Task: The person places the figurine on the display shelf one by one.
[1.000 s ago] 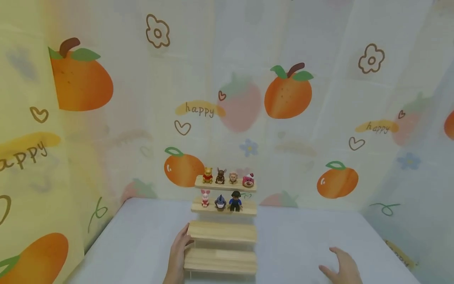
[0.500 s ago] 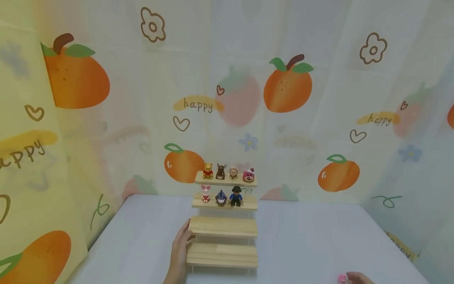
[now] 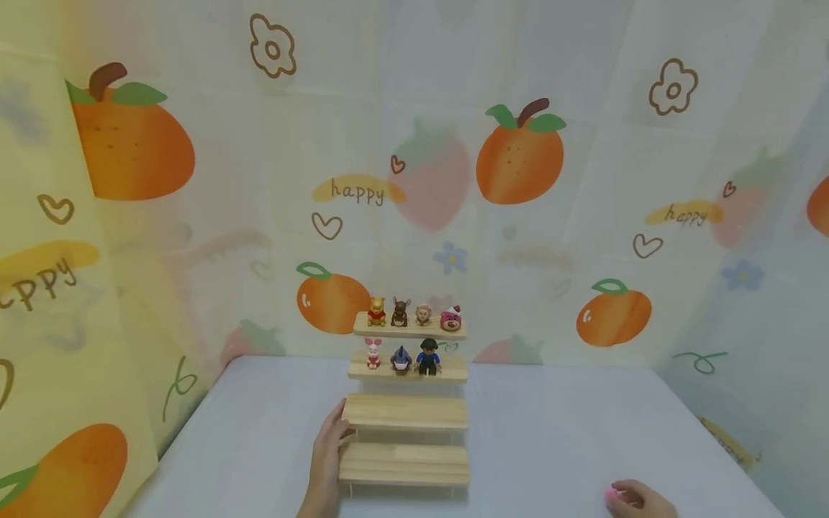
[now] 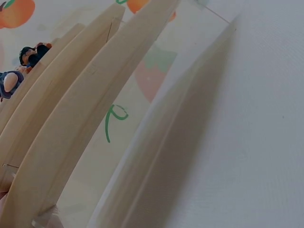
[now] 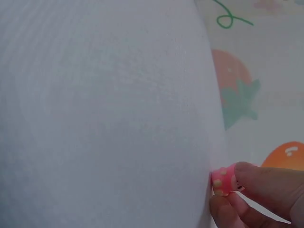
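Note:
A tiered wooden display shelf (image 3: 404, 411) stands in the middle of the head view. My left hand (image 3: 327, 450) holds its left end, fingers at the third tier's edge and thumb just below. In the left wrist view that hand is almost wholly hidden; the shelf's boards (image 4: 90, 99) run diagonally. My right hand (image 3: 641, 498), at the lower right, pinches a small pink toy figure (image 5: 224, 180) with pale yellow spots between thumb and fingers. Part of the toy is covered by the fingertips.
Several small figurines sit on the top tier, among them a yellow bear (image 3: 376, 313) and a pink bear (image 3: 450, 318). On the second tier are a piglet (image 3: 372, 355), a blue-grey donkey (image 3: 401, 360) and a dark-haired doll (image 3: 427, 357). Fruit-printed curtains (image 3: 550, 237) surround the white table (image 3: 550, 424).
My right hand, first with thumb and fingers apart and nothing visible between them, dipped to the bottom edge and now shows higher, pinching the pink toy figure. The left hand stays at the shelf.

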Motion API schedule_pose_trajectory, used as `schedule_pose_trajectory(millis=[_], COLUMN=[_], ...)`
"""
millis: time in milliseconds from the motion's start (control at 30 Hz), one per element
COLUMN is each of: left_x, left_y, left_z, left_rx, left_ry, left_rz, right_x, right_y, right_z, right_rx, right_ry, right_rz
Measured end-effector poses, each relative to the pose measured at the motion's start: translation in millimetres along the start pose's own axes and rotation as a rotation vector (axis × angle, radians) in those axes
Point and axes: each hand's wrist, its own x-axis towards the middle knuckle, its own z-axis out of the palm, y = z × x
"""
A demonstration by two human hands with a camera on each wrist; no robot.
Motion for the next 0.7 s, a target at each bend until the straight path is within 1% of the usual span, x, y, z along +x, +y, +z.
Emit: schedule_pose_trajectory(millis=[100,200,300,367,433,500,600,633,700], left_x=[1.6,1.6,0.0,-0.6,-0.3,0.0,0.6,0.9,1.5], left_y=[0.2,0.0,-0.3,0.1,0.5,0.2,-2.0,-3.0,-4.6], left_z=[0.9,0.3,-2.7,-5.8,-8.4,-10.1,-8.0,-6.4,-2.4], left_rx=[-0.022,-0.034,-0.020,-0.009,-0.009,-0.010,-0.035,-0.046,-0.053], left_ry=[0.017,0.014,0.002,0.005,0.014,0.017,0.007,0.002,-0.006], left_rz=[0.009,0.017,0.012,0.021,0.032,0.050,0.058,0.057,0.066], right_x=[-1,-2,-1,2,7,12,19,21,25], right_y=[-15,-37,-71,-98,-125,-150,-180,-188,-203], right_z=[6,16,28,36,43,49,54,56,58], right_rx=[-0.032,-0.036,0.033,0.105,0.195,0.259,0.274,0.269,0.264], right_ry=[0.086,0.145,0.206,0.249,0.284,0.316,0.391,0.420,0.461], right_rz=[-0.084,-0.153,-0.257,-0.356,-0.479,-0.610,-0.787,-0.825,-0.856])
